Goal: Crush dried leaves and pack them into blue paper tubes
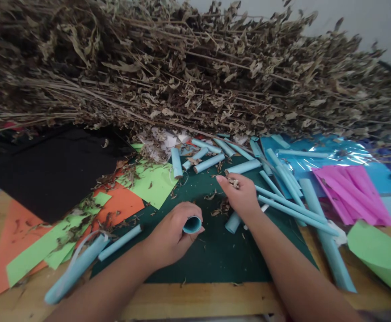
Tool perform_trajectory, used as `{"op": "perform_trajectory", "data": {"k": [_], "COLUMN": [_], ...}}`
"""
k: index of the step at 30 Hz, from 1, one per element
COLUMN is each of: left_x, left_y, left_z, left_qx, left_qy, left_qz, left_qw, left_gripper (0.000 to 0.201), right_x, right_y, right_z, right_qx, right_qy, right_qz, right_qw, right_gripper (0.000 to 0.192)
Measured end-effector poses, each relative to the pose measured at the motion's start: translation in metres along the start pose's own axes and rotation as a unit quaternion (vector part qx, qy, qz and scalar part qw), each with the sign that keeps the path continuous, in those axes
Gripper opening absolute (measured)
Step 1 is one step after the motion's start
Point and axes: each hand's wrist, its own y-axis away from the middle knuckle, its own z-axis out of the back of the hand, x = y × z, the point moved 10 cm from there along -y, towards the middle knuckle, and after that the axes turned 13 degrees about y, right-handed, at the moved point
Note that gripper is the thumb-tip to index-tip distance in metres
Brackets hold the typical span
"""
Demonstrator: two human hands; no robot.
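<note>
With left hand [173, 230], gripping a hollow light-blue paper tube [192, 225]; with right hand [243, 196], pinching crumbled dry brown leaves [234, 183], apparently, though partly hidden.

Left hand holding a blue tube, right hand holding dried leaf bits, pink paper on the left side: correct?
Not quite: the head view shows the pink paper on the right side. The left hand holds a blue tube, and the right hand dried leaf bits.

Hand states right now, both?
Left hand: closed around a light-blue tube.
Right hand: fingers curled, holding dried leaf bits.
</note>
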Motion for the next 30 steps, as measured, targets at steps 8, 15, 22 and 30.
{"op": "perform_trajectory", "data": {"k": [8, 15, 22, 30], "left_x": [0.004, 0.005, 0.005, 0.003], "left_y": [-0.001, 0.000, 0.001, 0.002], "left_z": [0.003, 0.003, 0.004, 0.002], "left_qx": [-0.003, 0.002, -0.002, -0.003], "left_qy": [0.027, 0.030, 0.033, 0.043], "left_qz": [0.017, 0.017, 0.017, -0.008], "left_qw": [0.999, 0.999, 0.999, 0.999], "left_gripper": [0.006, 0.008, 0.010, 0.015], "right_x": [0.022, 0.015, 0.023, 0.019], "right_y": [0.007, 0.006, 0.010, 0.007], "right_z": [-0.021, -0.016, -0.009, 0.012], "right_qx": [0.123, 0.075, 0.065, -0.003], "right_qy": [0.063, 0.059, 0.081, 0.110], "right_qz": [0.154, 0.137, 0.196, 0.143], "right_qw": [0.978, 0.986, 0.975, 0.984], "right_gripper": [0.024, 0.016, 0.033, 0.038]}}
